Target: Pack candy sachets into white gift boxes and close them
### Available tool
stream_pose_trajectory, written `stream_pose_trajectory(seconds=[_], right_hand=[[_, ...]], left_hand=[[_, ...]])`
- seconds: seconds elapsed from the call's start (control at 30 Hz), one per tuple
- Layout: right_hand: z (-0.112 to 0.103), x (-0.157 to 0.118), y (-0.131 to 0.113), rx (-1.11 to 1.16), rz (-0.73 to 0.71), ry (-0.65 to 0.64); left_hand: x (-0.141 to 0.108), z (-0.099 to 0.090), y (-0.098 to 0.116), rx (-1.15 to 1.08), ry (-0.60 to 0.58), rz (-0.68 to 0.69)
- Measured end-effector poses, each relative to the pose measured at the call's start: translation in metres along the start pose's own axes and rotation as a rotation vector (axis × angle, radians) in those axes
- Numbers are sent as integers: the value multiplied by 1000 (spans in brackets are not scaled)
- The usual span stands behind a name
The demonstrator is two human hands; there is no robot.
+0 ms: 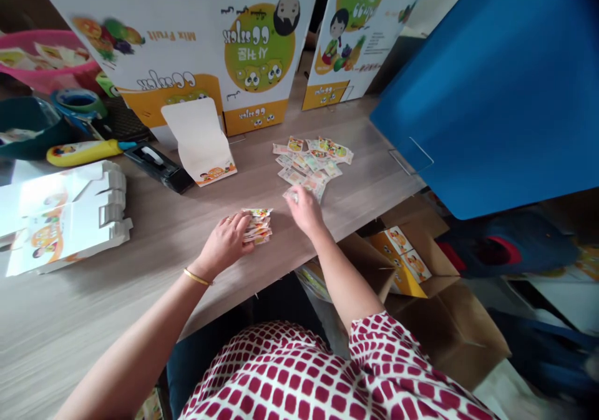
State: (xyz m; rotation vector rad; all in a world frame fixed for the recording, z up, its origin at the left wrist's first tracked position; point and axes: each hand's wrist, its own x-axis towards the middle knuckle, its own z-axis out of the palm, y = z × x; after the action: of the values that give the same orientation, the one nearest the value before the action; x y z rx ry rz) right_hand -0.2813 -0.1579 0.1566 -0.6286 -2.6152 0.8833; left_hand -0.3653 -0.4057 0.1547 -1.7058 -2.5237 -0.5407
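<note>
My left hand (228, 238) is closed around the left end of a neat row of small printed sachets (260, 226) lying on the table. My right hand (304, 210) is closed at the near edge of a loose pile of the same sachets (312, 159). A single sachet (289, 193) shows at its fingertips, pinched between them. Behind my left hand stands an open white display box (199, 136) with a printed front lip. The pile lies flat and spread out, with sachets overlapping.
Flattened printed boxes (70, 211) lie at left, beside a black tape dispenser (159, 165) and a yellow-handled tool (84, 151). A pink basin (47, 64) and dark green bowl (32, 126) hold packets. Large printed cartons (187, 45) and a blue panel (491, 95) bound the table (154, 289). Cardboard boxes (449, 326) stand below right.
</note>
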Motion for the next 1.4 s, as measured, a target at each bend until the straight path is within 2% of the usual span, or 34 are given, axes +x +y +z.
stream_pose_trajectory(seconds=[0.03, 0.07, 0.13, 0.23, 0.33, 0.4, 0.43, 0.5, 0.53, 0.57, 0.6, 0.63, 0.7, 0.77, 0.87, 0.97, 1.03, 1.1, 1.17, 1.2, 1.27, 1.33, 1.4], right_hand=[[-1, 3, 11, -87, 120, 134], [-1, 6, 23, -147, 224, 210], [1, 12, 42, -156, 342, 209], [5, 17, 49, -43, 292, 227], [12, 15, 25, 53, 106, 319], [20, 11, -1, 129, -50, 222], [23, 9, -13, 171, -134, 101], [28, 7, -30, 257, -280, -232], [28, 9, -34, 293, -320, -389], [27, 13, -35, 309, -327, -487], [24, 19, -32, 289, -300, -498], [19, 28, -26, 223, -249, -434], [8, 51, -10, -27, -109, -211], [-2, 76, 8, -274, 10, -66], [-8, 98, 20, -379, 58, -35], [0, 92, 2, -302, -27, -11], [9, 72, -20, -164, -163, -118], [16, 50, -39, -1, -319, -356], [15, 32, -42, 90, -397, -537], [11, 28, -36, 79, -395, -543], [-3, 27, -12, -66, -308, -423], [-19, 35, 21, -284, -191, -281], [-32, 47, 47, -413, -163, -213]], left_hand=[[-1, 3, -2, -21, 4, -27], [-2, 5, -4, -37, 16, -51], [-3, 9, -5, -52, 45, -74], [-2, 7, -3, -22, 26, -55], [0, 1, 3, 28, -2, -50], [1, -4, 6, 61, 38, -50], [2, -5, 7, 78, 67, -41], [2, -5, 6, 89, 97, 4], [2, -4, 5, 78, 89, 29], [1, -2, 3, 59, 74, 41], [1, 1, 0, 32, 55, 42], [1, 4, -2, 2, 38, 31], [0, 9, -6, -53, 29, -24], [0, 11, -8, -91, 36, -80], [1, 7, -5, -104, 3, -90], [4, -2, 0, -21, 4, -53], [6, -7, 3, 56, 57, -35], [7, -9, 3, 79, 72, 0], [8, -8, 1, 37, 34, 20], [7, -6, 0, 7, 10, 15], [6, -2, -4, -41, -8, -22], [4, 3, -7, -64, 5, -72], [3, 5, -9, -78, 11, -95]])
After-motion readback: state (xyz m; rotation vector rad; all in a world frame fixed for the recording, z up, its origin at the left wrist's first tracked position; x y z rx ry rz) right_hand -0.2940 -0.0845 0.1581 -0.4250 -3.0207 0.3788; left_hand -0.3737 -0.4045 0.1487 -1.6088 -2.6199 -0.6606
